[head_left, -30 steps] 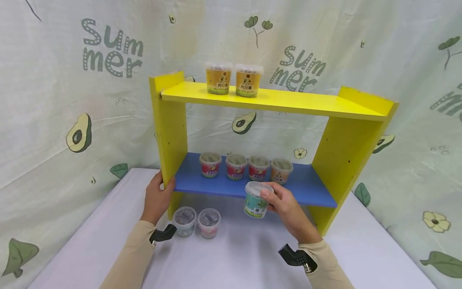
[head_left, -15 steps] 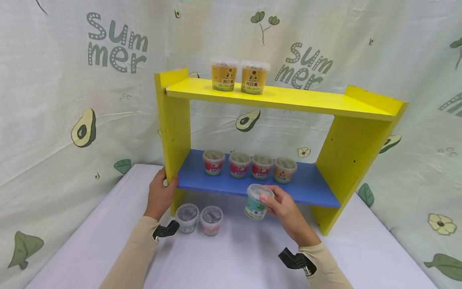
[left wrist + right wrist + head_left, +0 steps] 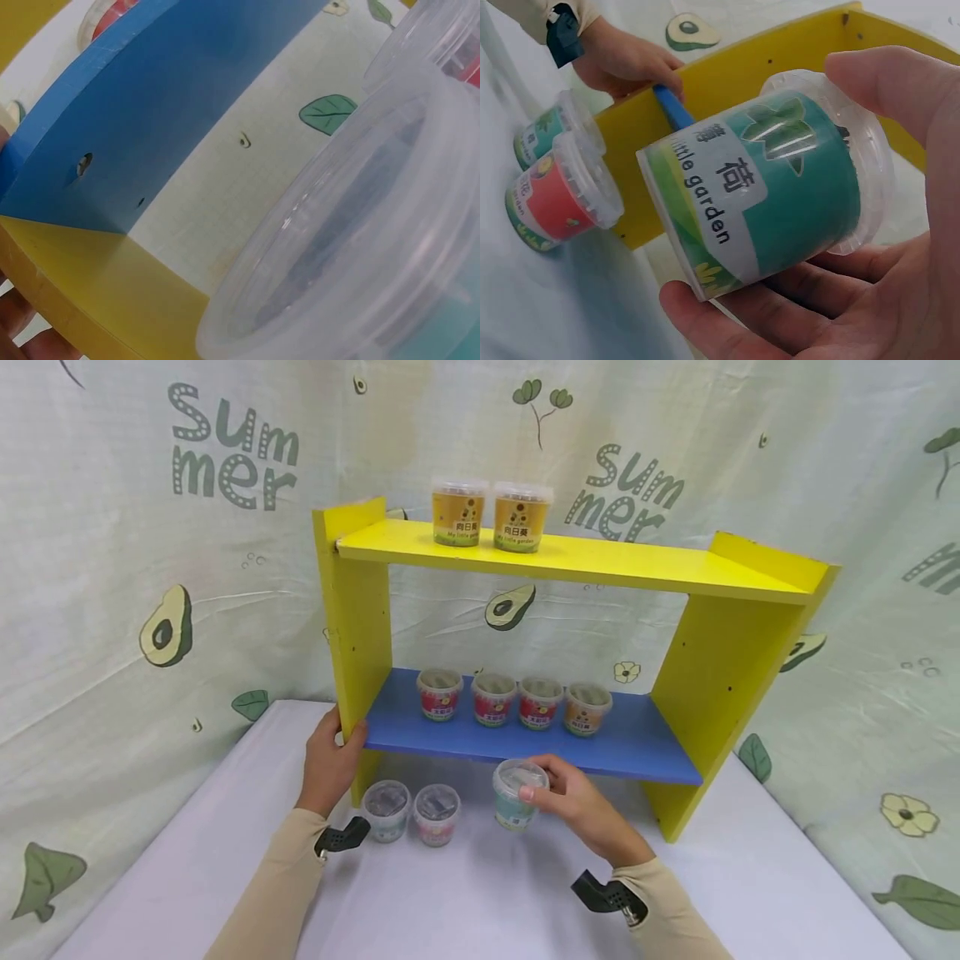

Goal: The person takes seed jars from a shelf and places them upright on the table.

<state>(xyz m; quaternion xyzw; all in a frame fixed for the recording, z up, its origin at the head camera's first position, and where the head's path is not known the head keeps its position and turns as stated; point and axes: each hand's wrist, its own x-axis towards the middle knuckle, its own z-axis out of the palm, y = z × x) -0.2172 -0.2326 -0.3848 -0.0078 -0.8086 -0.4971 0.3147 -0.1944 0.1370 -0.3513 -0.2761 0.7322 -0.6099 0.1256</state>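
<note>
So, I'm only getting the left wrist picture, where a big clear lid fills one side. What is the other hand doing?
Observer: The right hand is gripping a teal cup.
Visitor: Oh! Is there any drawing on that cup?
Observer: Yes, the right wrist view shows green leaves printed on it.
Visitor: And does anything sit right at the top of the shelf unit?
Observer: Two yellow cups, side by side on the yellow top board.

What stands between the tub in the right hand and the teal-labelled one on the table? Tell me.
In the head view, the pink-labelled tub stands beside the standing teal-labelled tub; from there to the held tub, only white tabletop shows.
</note>
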